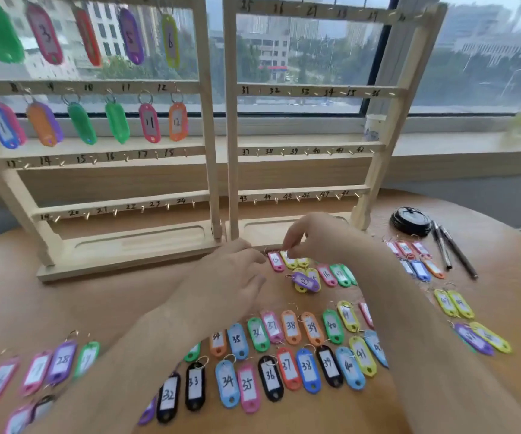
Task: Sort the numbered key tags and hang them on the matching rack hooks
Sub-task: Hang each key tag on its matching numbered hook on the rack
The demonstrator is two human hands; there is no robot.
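Plastic, light and stiff, the yellow tag (289,262) lies just in front of the rack base (262,234) and would likely skid if pushed, so I judge its ring end the surer hold. The right hand (314,236) curls its fingertips down onto that end, though I cannot tell whether they have closed on it. The left hand (237,274) rests just beside, fingers loosely bent, holding nothing.
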